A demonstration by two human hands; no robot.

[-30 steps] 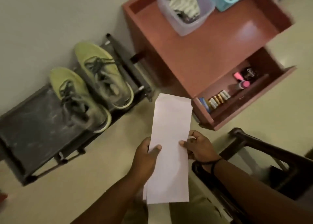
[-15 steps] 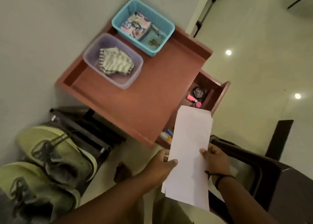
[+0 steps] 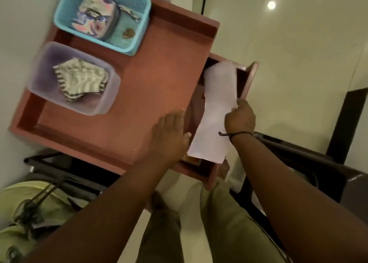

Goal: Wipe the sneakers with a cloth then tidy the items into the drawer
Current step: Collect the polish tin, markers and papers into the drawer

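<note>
Head cam looking straight down here, so nearest the lens are two bare forearms and a pair of olive trousers (image 3: pixel 229 223), with the yellow-green sneakers (image 3: pixel 33 207) poking in at the bottom left corner on a dark rack (image 3: pixel 65 169), laces in a messy tangle. A bit further out, the left hand (image 3: pixel 169 135) lies flat with fingers stretched out on the edge of the reddish cabinet top (image 3: pixel 157 87), not gripping anything. The right hand (image 3: pixel 240 117), thin dark band on the wrist, has its fingers curled around the right edge of a white envelope (image 3: pixel 217 111), which lies lengthwise over the pulled-out drawer (image 3: pixel 250 77), far end dipping inside. Can't really make out what else is in the drawer, just something orangey at the near end. Dark chair (image 3: pixel 298 163) sits off to the right. Further back on the cabinet top there's a clear lilac tub (image 3: pixel 39 67) with a striped cloth (image 3: pixel 79 79) folded in it, and just beyond it, a blue basket (image 3: pixel 143 24) holding a patterned pouch (image 3: pixel 95 18).
</note>
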